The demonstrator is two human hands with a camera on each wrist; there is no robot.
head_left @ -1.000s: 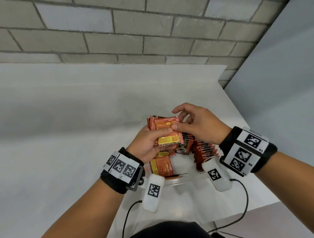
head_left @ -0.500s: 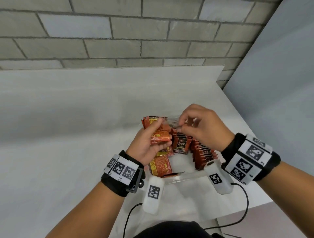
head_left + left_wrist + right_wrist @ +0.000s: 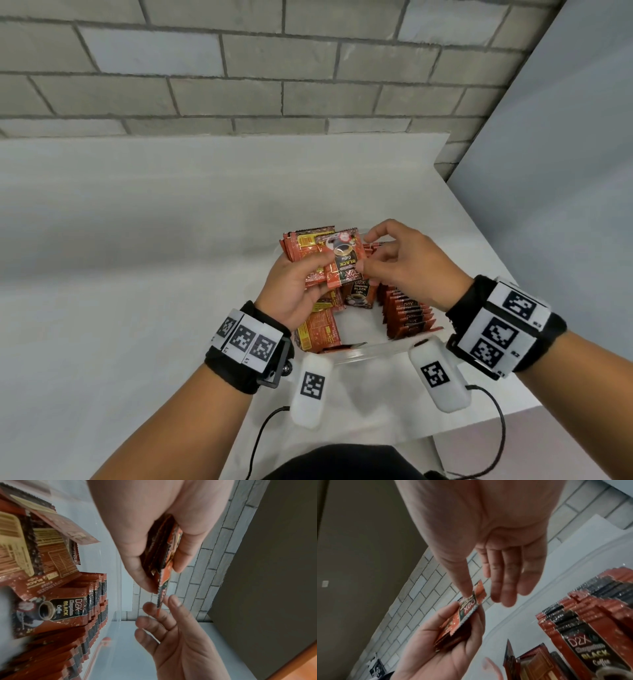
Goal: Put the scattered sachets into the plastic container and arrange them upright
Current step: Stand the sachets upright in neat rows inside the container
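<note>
Over the clear plastic container [image 3: 370, 352] my left hand [image 3: 303, 275] grips a stack of red sachets [image 3: 301, 245]. My right hand [image 3: 371, 255] pinches the edge of the front sachet [image 3: 344, 262], whose black coffee face points up at the head camera. In the left wrist view the stack [image 3: 161, 550] sits between my left thumb and fingers, and the right hand's fingertips [image 3: 173, 601] close on the sachet's edge. In the right wrist view the thumb touches that sachet [image 3: 470, 606]. A row of upright sachets [image 3: 407, 313] fills the container's right side. Others lean at its left [image 3: 318, 334].
The container stands near the front right corner of a white table [image 3: 137, 274], against a grey brick wall [image 3: 239, 68]. A grey panel [image 3: 565, 171] rises to the right. Cables [image 3: 496, 438] hang from the wrist units at the table's front edge.
The right hand has moved from the stack's top to its front and turned one sachet so its coffee face shows. The left hand keeps hold of the stack and has shifted slightly left.
</note>
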